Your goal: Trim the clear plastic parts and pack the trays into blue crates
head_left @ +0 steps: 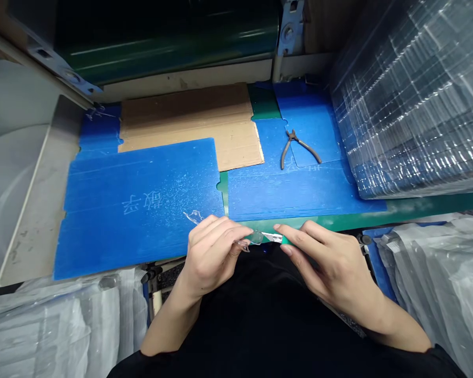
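My left hand (211, 257) pinches a small piece of transparent plastic (254, 239) between thumb and fingers, its edge jutting out toward my right hand. My right hand (331, 262) grips a slim white-and-silver utility knife (273, 237) at its fingertips, and the knife meets the plastic piece. Both hands are over the front edge of a green cutting mat (299, 224). A curled transparent scrap (192, 216) lies on a blue corrugated plastic sheet (142, 178), just beyond my left fingers. Steel-jawed side cutters (299, 149) with grey handles rest on another blue sheet (287, 194).
A flattened cardboard piece (189, 126) lies behind the blue sheets. A tall plastic-wrapped stack (410, 100) rises at the right. White plastic bags (63, 331) fill the lower left, with more (433, 294) at the lower right. A dark green roller (161, 37) runs along the back.
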Available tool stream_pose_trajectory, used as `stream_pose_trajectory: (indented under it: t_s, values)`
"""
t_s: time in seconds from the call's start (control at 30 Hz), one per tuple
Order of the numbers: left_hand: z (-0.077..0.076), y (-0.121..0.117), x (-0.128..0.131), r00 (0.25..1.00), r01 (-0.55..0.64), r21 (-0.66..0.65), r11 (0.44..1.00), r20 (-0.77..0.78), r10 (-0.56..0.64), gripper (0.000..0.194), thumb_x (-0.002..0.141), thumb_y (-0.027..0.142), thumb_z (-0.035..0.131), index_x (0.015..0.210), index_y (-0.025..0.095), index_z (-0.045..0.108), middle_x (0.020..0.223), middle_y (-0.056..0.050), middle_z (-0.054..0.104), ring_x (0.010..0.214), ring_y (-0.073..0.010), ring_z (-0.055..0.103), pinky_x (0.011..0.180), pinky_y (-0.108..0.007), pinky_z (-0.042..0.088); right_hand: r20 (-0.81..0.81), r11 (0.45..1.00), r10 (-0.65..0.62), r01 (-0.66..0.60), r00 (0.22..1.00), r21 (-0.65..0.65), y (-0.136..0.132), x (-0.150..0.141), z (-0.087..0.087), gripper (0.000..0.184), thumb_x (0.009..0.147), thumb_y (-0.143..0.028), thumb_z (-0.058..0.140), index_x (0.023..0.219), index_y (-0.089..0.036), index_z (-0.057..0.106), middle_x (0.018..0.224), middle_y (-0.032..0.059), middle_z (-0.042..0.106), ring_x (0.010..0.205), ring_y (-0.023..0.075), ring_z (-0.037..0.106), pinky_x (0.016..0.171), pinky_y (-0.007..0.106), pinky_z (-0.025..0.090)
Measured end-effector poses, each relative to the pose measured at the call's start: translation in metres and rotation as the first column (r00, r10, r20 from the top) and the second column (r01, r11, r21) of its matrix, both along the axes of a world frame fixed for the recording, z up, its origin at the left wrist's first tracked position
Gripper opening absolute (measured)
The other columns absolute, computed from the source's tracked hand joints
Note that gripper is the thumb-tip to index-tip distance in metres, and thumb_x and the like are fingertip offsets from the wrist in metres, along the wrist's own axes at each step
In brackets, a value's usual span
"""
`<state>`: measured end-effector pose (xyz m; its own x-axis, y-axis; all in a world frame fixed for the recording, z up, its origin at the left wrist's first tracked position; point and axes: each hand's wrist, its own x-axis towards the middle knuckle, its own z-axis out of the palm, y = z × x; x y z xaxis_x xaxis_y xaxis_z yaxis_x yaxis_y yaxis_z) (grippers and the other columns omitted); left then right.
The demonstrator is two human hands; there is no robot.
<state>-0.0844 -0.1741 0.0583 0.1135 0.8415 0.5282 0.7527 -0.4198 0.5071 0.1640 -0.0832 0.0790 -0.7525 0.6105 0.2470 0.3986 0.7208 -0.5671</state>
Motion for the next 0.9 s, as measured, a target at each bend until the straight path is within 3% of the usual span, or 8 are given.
stream_pose_trajectory:
  t_s: [0.17,0.27,0.37,0.47,0.63,0.9]
  values:
    - [0.013,-0.004,0.009,0.997,0.054,-0.047,0.997,0.065,-0.050,0.010,0.111,0.019,0.060,0.113,0.015,0.070,0.088,-0.006,0.075,0.073,-0.0157,0.062,0.071,-0.035,0.038,0.032,0.995,-0.096,0.095,0.995,0.029,0.006,0.002,-0.008,0.027,0.115,-0.030,0.059,0.135,-0.021,0.075,0.087,0.0012,0.065,0.066,0.0119,0.060,0.061,0.028,0.041]
    - [0.013,-0.005,0.013,0.961,0.118,-0.141,0.983,0.266,-0.077,0.013,0.112,0.021,0.058,0.113,0.018,0.070,0.085,-0.005,0.074,0.074,-0.0162,0.064,0.071,-0.034,0.043,-0.015,0.995,-0.089,0.088,0.996,-0.037,0.009,0.004,-0.008,0.030,0.116,-0.029,0.057,0.139,-0.021,0.073,0.088,0.0018,0.064,0.064,0.0122,0.055,0.060,0.028,0.041]
    - [0.003,-0.007,0.017,0.813,0.238,-0.252,0.938,0.581,-0.050,0.026,0.116,0.035,0.051,0.109,0.019,0.071,0.084,-0.006,0.071,0.072,-0.0162,0.063,0.066,-0.030,0.047,-0.092,0.991,-0.003,-0.010,0.996,-0.137,0.008,0.004,-0.004,0.037,0.117,-0.022,0.050,0.151,-0.020,0.063,0.096,0.0044,0.065,0.072,0.0142,0.057,0.066,0.028,0.046]
    - [-0.009,-0.008,0.021,0.693,0.296,-0.256,0.920,0.721,-0.022,0.040,0.117,0.046,0.045,0.106,0.018,0.071,0.084,-0.006,0.068,0.068,-0.0143,0.059,0.061,-0.028,0.047,-0.183,0.978,0.093,-0.124,0.979,-0.167,0.003,0.002,-0.002,0.043,0.116,-0.015,0.047,0.158,-0.018,0.054,0.101,0.0055,0.064,0.078,0.0156,0.058,0.072,0.029,0.051]
    - [-0.011,-0.005,0.027,0.717,0.271,-0.229,0.935,0.696,-0.037,0.041,0.116,0.046,0.047,0.096,0.018,0.070,0.078,-0.004,0.068,0.064,-0.0125,0.060,0.057,-0.024,0.047,-0.277,0.971,0.152,-0.196,0.949,-0.137,-0.005,-0.002,-0.010,0.049,0.114,-0.011,0.051,0.162,-0.018,0.049,0.100,0.0030,0.061,0.079,0.0142,0.057,0.070,0.027,0.048]
    - [-0.006,-0.001,0.026,0.741,0.325,-0.202,0.924,0.661,-0.116,0.042,0.116,0.045,0.045,0.094,0.018,0.069,0.079,-0.005,0.072,0.071,-0.0149,0.071,0.064,-0.025,0.054,-0.249,0.960,0.189,-0.232,0.950,-0.156,-0.006,0.000,-0.009,0.048,0.116,-0.016,0.049,0.164,-0.022,0.048,0.092,0.0003,0.056,0.070,0.0131,0.050,0.062,0.028,0.040]
